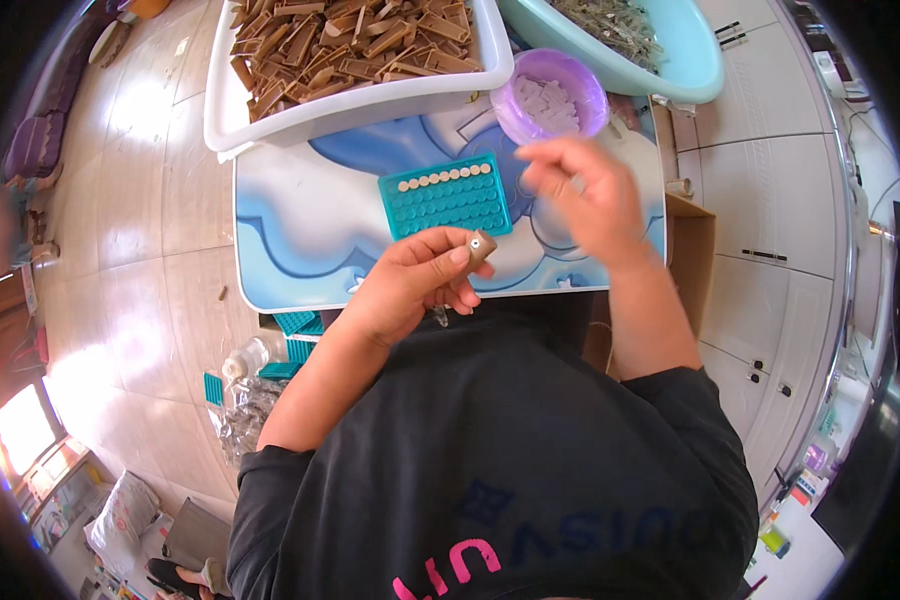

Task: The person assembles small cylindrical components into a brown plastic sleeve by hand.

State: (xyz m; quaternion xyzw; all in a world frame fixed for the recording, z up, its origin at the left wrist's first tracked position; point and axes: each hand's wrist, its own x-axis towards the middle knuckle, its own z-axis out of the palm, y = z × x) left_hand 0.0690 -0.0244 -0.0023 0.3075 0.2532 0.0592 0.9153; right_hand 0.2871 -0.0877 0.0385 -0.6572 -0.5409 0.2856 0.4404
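Observation:
My left hand (pixel 410 275) is closed round a small brown plastic piece (pixel 481 245), its end with a small white spot turned up between thumb and fingers. Just beyond lies a teal tray (pixel 450 228) with rows of round hollows. A row of small pale discs (pixel 445 178) fills its far row. To the right my right hand (pixel 595 200) is raised over the table, smeared by motion, close to a purple bowl (pixel 502 110) of small whitish pieces (pixel 548 103). Whether its fingers hold anything does not show.
A white tub (pixel 370 103) heaped with brown plastic pieces (pixel 355 50) stands at the table's far side. Right of it is a light blue basin (pixel 685 70) of greyish clear pieces. The table (pixel 290 200) has a blue-and-white pattern. More teal trays (pixel 295 345) lie lower left.

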